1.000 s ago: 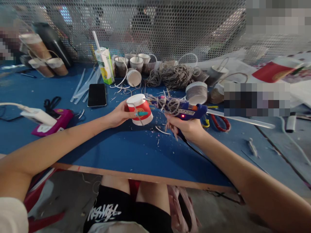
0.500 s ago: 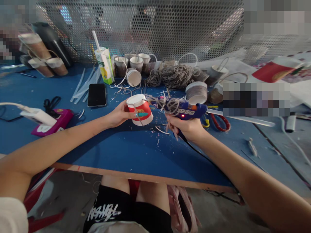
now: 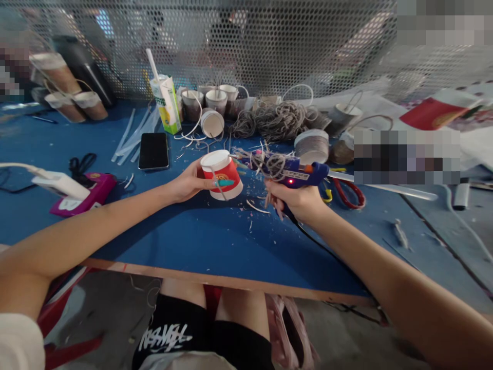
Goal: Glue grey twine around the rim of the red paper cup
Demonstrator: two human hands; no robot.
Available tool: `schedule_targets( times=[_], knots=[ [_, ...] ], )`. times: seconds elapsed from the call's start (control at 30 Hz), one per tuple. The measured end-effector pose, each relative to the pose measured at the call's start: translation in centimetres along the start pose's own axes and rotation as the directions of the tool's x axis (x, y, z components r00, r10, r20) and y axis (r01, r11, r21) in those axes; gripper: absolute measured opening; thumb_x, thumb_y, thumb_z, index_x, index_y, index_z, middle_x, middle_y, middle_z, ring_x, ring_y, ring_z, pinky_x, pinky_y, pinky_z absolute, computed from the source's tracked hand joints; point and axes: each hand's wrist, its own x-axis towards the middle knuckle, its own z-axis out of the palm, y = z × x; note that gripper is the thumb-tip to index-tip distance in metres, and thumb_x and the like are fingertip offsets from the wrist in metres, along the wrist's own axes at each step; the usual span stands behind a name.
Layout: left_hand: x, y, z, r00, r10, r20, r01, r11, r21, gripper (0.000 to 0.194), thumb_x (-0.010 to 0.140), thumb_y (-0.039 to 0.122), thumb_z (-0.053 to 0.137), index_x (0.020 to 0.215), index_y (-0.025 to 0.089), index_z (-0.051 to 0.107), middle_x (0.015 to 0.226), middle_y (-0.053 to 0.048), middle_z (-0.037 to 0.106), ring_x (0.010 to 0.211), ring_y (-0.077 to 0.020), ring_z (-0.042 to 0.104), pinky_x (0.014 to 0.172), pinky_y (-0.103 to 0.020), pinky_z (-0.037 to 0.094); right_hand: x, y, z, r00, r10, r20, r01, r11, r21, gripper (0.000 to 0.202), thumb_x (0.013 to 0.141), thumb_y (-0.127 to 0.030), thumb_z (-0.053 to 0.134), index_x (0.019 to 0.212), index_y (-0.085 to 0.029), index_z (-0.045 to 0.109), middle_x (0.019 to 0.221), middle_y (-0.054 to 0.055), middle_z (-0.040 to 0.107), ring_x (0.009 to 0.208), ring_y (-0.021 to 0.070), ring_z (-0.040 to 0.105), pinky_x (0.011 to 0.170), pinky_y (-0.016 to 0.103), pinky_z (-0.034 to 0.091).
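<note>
My left hand (image 3: 193, 181) is closed around a red and white paper cup (image 3: 230, 191), tilted a little above the blue table, with the thumb across its front. A thin grey cord (image 3: 215, 180) runs down the cup's side under the thumb. In my right hand (image 3: 295, 200) is a blue hot glue gun (image 3: 304, 176) with a red light lit and grey strands tangled over its front. Its nozzle points left, close to the cup's upper right rim; whether it touches I cannot tell. A clear glue stick (image 3: 400, 191) sticks out of the gun's back.
Behind the cup stand a juice carton (image 3: 168, 105), several cord-wrapped cups (image 3: 216, 103) and a heap of grey cord (image 3: 281, 119). A phone (image 3: 153, 151) and a purple power strip (image 3: 96, 191) lie left. Red-handled scissors (image 3: 348, 194) lie right. The gun's black cable (image 3: 319, 242) crosses the table edge.
The glue gun has shifted very slightly to the right, its nozzle a little off the cup's rim. The left hand and the cup stay almost where they were.
</note>
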Motion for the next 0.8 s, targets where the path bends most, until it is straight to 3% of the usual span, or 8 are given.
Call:
schedule_targets(
  times=[0.17, 0.63, 0.8],
  knots=[
    [0.10, -0.06, 0.07, 1.000, 0.020, 0.018, -0.020, 1.000, -0.002, 0.068, 0.054, 0.034, 0.097, 0.115, 0.023, 0.067, 0.108, -0.005, 0.077, 0.107, -0.0254, 0.071, 0.097, -0.040, 0.056, 0.15, 0.24, 0.08, 1.000, -0.021, -0.017, 0.022, 1.000, 0.019, 0.042, 0.077, -0.021, 0.061, 0.037, -0.023, 0.046, 0.032, -0.002, 0.044, 0.027, 0.0123, 0.047, 0.036, 0.029, 0.045],
    [0.08, 0.10, -0.10, 0.997, 0.033, 0.072, -0.040, 0.994, 0.097, 0.070, 0.058, 0.040, 0.094, 0.119, 0.021, 0.066, 0.121, -0.012, 0.074, 0.119, -0.0345, 0.068, 0.104, -0.051, 0.053, 0.27, 0.25, -0.32, 0.999, -0.047, -0.005, 0.047, 0.999, -0.021, 0.038, 0.074, -0.026, 0.065, 0.041, -0.024, 0.048, 0.033, -0.002, 0.045, 0.032, 0.0133, 0.048, 0.040, 0.031, 0.048],
    [0.05, 0.35, 0.14, 0.997, 0.026, 0.079, -0.033, 0.996, 0.086, 0.068, 0.055, 0.038, 0.095, 0.114, 0.021, 0.068, 0.121, -0.011, 0.074, 0.117, -0.0317, 0.068, 0.103, -0.046, 0.054, 0.32, 0.44, -0.21, 0.999, -0.051, 0.000, 0.051, 0.999, -0.006, 0.038, 0.074, -0.029, 0.067, 0.043, -0.024, 0.046, 0.033, -0.003, 0.044, 0.032, 0.0132, 0.047, 0.040, 0.031, 0.047]
  ],
)
